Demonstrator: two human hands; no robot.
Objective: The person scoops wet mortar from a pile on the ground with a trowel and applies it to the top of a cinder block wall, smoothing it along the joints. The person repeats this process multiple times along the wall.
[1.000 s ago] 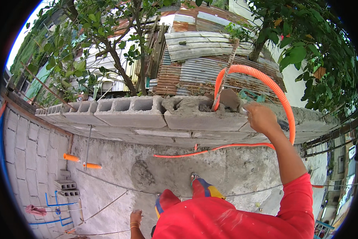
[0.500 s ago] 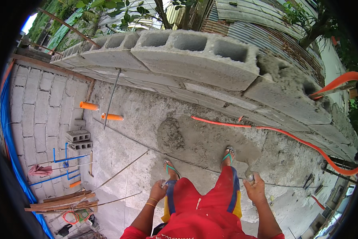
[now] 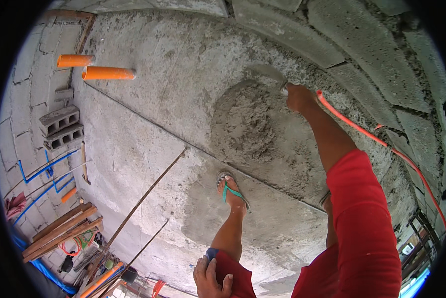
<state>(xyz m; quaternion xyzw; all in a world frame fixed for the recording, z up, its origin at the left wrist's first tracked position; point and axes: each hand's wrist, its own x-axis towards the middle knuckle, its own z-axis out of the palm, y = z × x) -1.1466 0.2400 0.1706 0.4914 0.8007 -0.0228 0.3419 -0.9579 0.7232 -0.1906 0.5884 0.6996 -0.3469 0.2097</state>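
My right hand (image 3: 298, 97), empty at my thigh half a second ago, now grips the trowel (image 3: 268, 73) over the mortar pile (image 3: 245, 121); my left hand (image 3: 210, 278) rests loose-fingered on my thigh.

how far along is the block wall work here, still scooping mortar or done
Done: several courses of the concrete block wall stand with joints filled. In hand: the right hand holds a trowel at the mortar pile; the left hand rests on the thigh. Left: much mortar remains unused.

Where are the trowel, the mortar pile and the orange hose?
trowel (image 3: 267, 72), head view, on its blade.
mortar pile (image 3: 245, 121), head view, on its middle.
orange hose (image 3: 354, 124), head view, on its stretch below the right hand (image 3: 300, 97).
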